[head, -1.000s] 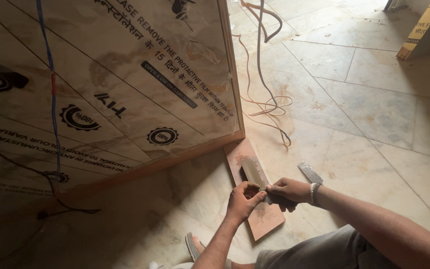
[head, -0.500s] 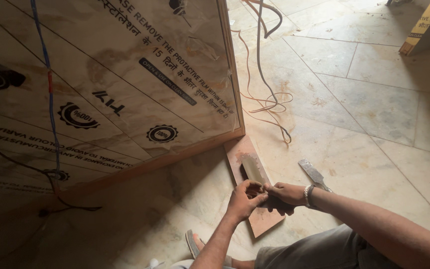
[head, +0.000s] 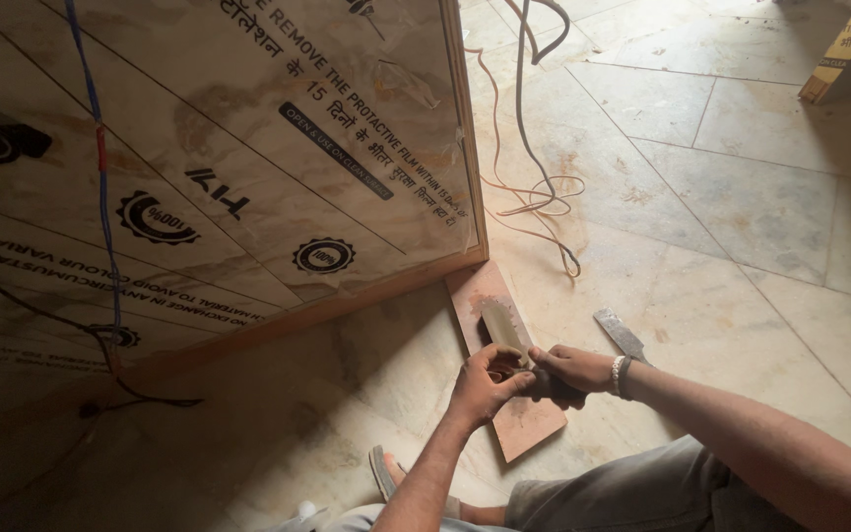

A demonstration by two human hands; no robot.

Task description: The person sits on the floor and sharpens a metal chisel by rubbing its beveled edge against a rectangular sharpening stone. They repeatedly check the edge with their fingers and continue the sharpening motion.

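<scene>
left hand (head: 480,386): reaching in from the bottom edge, fingers curled, grip pinching the near end of the flat blade (head: 504,330)
right hand (head: 568,369): coming in from the right, bangle on the wrist, grip wrapped tight round the blade's handle end
blade: lying flat on the reddish slab (head: 504,379), tip pointing at the panel
slab: on the floor (head: 741,197), far end just beside the panel's (head: 248,167) bottom corner
spare tool (head: 621,333): on the floor right of the slab
cables (head: 534,187): looped beyond the slab
open room: bare tiles off to the right
</scene>
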